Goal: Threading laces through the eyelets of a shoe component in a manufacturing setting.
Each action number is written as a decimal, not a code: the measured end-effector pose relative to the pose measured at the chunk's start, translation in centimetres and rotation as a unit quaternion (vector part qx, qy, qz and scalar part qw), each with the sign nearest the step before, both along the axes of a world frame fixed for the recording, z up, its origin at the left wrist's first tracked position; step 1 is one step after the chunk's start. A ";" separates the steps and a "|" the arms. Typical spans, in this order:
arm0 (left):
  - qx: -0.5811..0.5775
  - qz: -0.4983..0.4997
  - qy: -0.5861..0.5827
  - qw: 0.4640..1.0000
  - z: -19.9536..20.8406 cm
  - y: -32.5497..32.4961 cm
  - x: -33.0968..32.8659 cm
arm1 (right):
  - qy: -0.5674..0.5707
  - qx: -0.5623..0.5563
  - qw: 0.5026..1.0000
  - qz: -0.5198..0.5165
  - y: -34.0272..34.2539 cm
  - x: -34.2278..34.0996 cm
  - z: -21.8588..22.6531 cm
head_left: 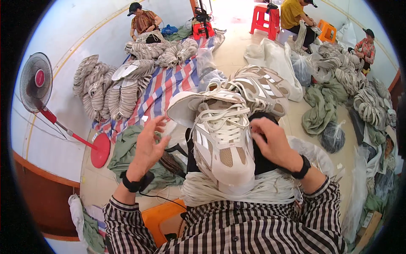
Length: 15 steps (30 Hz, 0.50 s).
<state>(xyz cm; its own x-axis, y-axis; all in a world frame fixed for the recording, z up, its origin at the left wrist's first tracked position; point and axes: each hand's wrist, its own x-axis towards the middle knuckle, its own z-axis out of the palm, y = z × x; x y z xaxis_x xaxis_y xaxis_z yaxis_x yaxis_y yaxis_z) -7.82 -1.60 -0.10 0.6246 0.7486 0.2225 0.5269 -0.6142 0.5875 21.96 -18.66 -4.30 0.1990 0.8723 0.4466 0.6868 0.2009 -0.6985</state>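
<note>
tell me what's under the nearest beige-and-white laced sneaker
A bundle of off-white laces shows at the toe end of the sneaker, black fabric beside it. What lies directly beneath is covered.

Here's the left hand (151, 143), fingers parted, outside the lap's (263, 164) left edge; right hand (270, 139) loosely bent, above its right!

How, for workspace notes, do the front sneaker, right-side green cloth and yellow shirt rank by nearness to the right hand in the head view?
1. Front sneaker: just left of the right hand.
2. Green cloth: ahead, right.
3. Yellow shirt: far back.
</note>
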 end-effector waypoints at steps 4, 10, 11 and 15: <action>0.095 -0.007 -0.111 0.989 -0.8 -0.3 3.0 | -0.197 0.016 0.978 0.060 -2.9 -1.3 0.3; -0.063 -0.052 -0.212 0.974 -2.1 2.9 6.7 | -0.324 0.040 0.945 0.030 -2.5 -1.7 -0.2; -0.024 -0.057 -0.240 0.969 -2.0 3.2 6.9 | -0.325 0.043 0.944 0.031 -1.9 -1.5 -0.4; -0.022 -0.057 -0.100 0.993 2.5 4.2 7.9 | -0.316 0.126 0.940 -0.001 0.5 -0.1 0.4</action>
